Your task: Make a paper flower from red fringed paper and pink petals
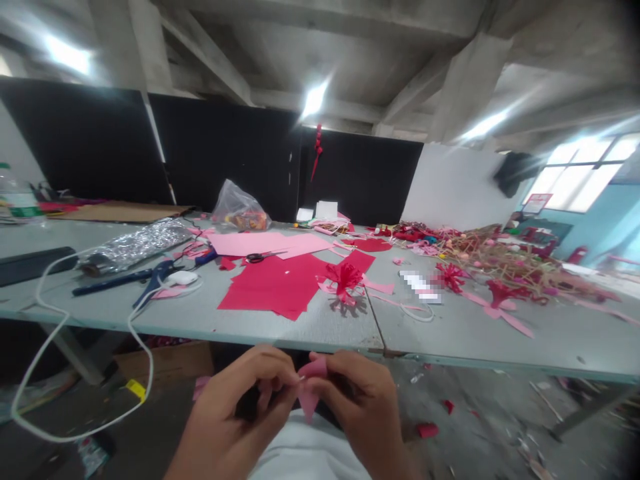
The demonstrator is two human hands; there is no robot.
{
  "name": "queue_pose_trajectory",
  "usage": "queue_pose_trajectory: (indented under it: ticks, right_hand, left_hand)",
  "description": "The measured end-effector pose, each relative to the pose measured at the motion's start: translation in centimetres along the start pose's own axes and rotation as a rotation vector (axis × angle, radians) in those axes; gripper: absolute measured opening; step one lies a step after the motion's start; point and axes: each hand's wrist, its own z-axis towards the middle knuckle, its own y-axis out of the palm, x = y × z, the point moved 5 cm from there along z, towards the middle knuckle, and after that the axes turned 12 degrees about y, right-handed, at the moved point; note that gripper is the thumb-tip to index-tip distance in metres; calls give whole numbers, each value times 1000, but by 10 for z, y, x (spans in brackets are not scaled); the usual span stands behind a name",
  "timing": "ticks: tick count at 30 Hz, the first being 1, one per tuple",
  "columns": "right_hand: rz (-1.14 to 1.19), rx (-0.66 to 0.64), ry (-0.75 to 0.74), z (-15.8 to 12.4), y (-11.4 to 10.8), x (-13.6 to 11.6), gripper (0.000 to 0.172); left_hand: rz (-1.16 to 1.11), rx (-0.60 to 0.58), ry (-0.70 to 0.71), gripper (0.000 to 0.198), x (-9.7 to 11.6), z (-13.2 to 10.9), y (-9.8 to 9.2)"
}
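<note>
The left hand [230,395] and right hand [369,388] pinch a small folded pink paper piece [308,403] between thumbs and fingers, above the lap, before the near edge of the grey flat counter [180,319]. Beyond it lie flat red paper sheets [273,285]; a fringed red paper flower [345,283] stands at their right, black-handled scissors [255,257] at their far edge.

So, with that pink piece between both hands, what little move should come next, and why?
Perhaps a gentle pinch by the left hand, with the right hand steadying the pink piece: it looks bent, and both hands meet at it.
</note>
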Motion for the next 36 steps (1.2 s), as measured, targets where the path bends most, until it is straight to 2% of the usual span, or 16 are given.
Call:
queue_pose_trajectory:
  ticks: [2, 5, 9, 15, 19, 21, 24, 30, 33, 36]
  right_hand:
    - [19, -44, 18, 2, 0, 2, 11]
    - [20, -155, 65, 2, 3, 4, 23]
    - [17, -238, 69, -1, 8, 6, 34]
    - [103, -101, 82, 2, 7, 11, 29]
    - [54, 8, -32, -3, 2, 9, 37]
    - [5, 46, -97, -6, 0, 6, 41]
    - [-52, 81, -138, -9, -1, 4, 43]
    - [-112, 67, -204, -11, 1, -1, 40]
    - [-110, 30, -230, -12, 2, -1, 41]
    - [-129, 16, -248, -13, 3, -1, 42]
  left_hand:
    - [-37, -12, -97, 7, -5, 2, -1]
    - [-102, 36, -211, 13, -11, 3, -2]
    - [-136, 39, -216, 16, -15, 3, -1]
    - [-35, -110, -165, 17, -14, 5, -2]
    - [5, -189, -142, 18, -12, 6, -1]
    - [0, -198, -162, 16, -13, 5, -1]
    - [5, -151, -214, 15, -15, 3, -5]
    - [49, -143, -259, 23, -17, 0, -10]
    - [94, -180, -266, 32, -18, 0, -10]
    - [115, -230, -218, 28, -15, 1, -9]
